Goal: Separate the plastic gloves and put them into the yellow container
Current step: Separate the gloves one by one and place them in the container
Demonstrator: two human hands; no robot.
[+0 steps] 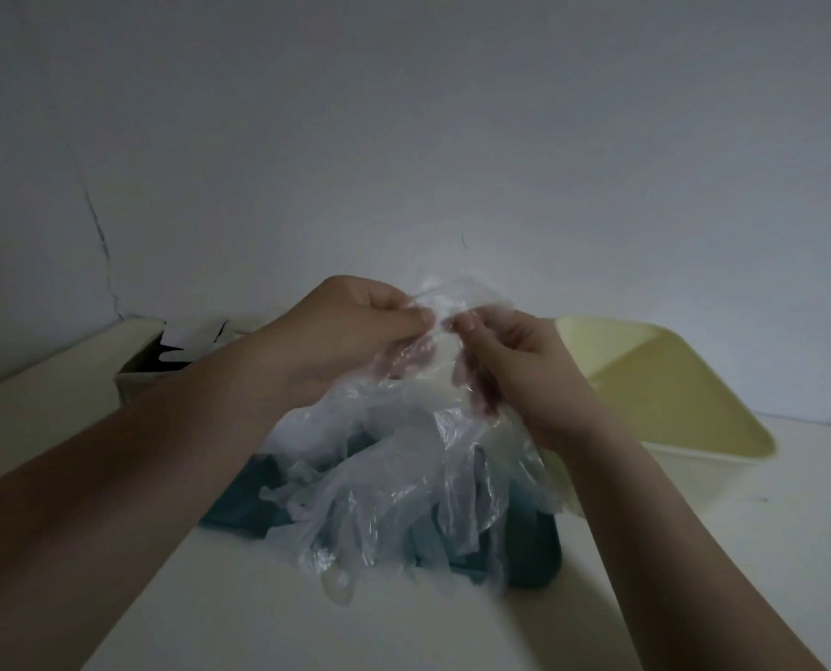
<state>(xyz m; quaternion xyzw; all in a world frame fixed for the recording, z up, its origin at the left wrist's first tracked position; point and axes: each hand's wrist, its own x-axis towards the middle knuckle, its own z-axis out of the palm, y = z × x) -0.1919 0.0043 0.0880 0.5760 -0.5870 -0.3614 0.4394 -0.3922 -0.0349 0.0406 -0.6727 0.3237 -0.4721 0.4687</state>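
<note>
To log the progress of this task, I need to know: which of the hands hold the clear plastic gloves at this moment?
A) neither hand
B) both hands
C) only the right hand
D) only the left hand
B: the left hand and the right hand each pinch the top of the bunch of plastic gloves, and the rest hangs down below them.
</note>
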